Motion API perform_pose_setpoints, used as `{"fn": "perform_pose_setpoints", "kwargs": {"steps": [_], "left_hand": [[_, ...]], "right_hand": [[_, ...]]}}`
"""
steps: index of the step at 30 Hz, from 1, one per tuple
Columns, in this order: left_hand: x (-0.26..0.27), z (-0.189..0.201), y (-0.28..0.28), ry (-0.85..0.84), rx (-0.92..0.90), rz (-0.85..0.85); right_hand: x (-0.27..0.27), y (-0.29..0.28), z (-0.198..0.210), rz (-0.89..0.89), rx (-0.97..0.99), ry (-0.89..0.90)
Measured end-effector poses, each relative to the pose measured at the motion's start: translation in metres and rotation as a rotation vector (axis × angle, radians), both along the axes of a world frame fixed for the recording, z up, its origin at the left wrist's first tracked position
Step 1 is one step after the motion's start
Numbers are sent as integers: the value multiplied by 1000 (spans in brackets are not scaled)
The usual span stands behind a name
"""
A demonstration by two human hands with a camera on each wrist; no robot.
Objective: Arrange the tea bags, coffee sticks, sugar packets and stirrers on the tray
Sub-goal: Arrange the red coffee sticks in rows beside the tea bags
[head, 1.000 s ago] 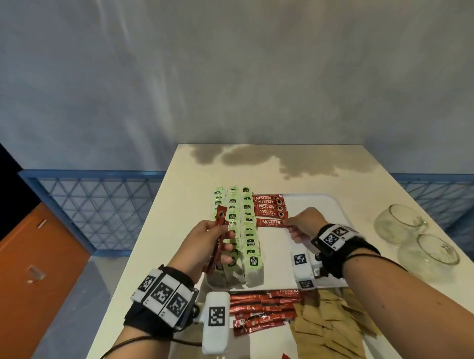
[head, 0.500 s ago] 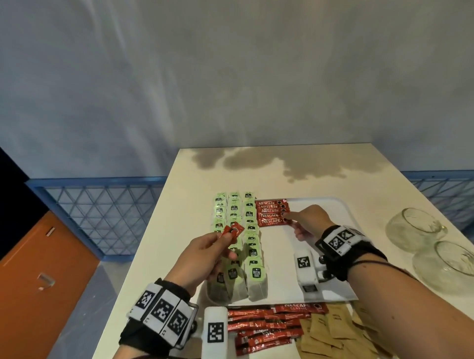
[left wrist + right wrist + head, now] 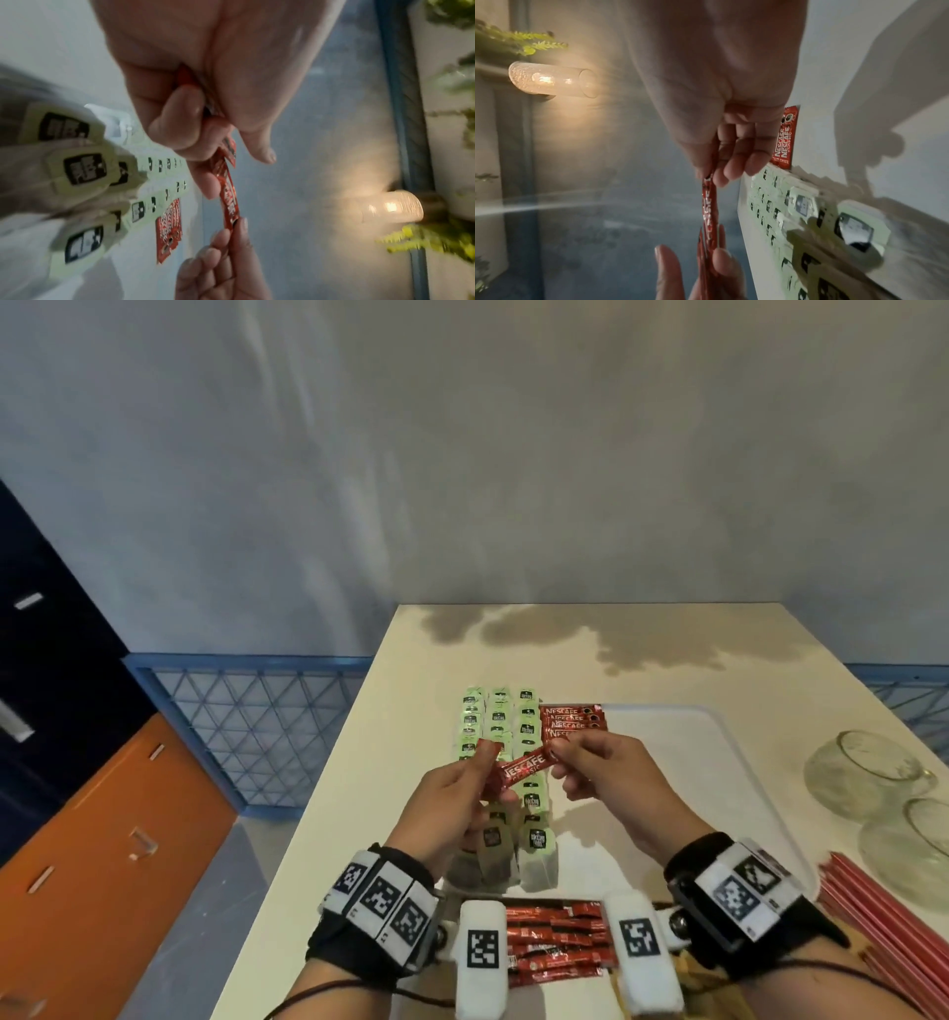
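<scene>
Back from the tray (image 3: 719, 742), right hand (image 3: 611, 778) now pinches a coffee stick (image 3: 524, 768) from left hand's (image 3: 452, 793) clenched bundle; placement follows.

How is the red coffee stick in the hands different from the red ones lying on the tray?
The held coffee stick hangs tilted in the air, pinched by the left hand and right hand; the coffee sticks on the tray lie flat, side by side. Both are red Nescafe sticks.

Head view looks down on table (image 3: 642, 629); wrist views close, facing fingertips.
</scene>
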State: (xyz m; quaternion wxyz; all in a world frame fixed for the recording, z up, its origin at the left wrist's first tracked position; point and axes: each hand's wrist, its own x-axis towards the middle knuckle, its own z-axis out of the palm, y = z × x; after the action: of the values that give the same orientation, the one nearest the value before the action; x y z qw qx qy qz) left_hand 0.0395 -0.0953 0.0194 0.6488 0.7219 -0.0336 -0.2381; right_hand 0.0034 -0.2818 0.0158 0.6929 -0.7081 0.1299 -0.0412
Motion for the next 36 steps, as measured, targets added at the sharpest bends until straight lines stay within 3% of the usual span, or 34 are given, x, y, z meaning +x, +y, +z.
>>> {"fn": "perform_pose_setpoints", "kwargs": {"steps": [7, 13, 18, 21, 25, 31, 36], "left_hand": [[-15, 0, 6, -24, -98, 148], [-16, -3, 4, -251, 100, 144], [-18, -6, -1, -365, 200, 130], [-15, -7, -6, -339, 177, 132], [-4, -10, -12, -314, 187, 153], [4, 0, -20, -175, 210, 15], [21, -4, -15, -56, 154, 90]], "right_hand": [[-12, 14, 1, 55, 55, 62], [-11, 22, 12, 235, -60, 86], [-10, 19, 6, 211, -6, 115], [-10, 10, 3, 147, 51, 119], [-9, -11, 4, 192, 88, 122], [-1, -48, 1, 215, 41, 192], [9, -88, -20, 38, -205, 333]]}}
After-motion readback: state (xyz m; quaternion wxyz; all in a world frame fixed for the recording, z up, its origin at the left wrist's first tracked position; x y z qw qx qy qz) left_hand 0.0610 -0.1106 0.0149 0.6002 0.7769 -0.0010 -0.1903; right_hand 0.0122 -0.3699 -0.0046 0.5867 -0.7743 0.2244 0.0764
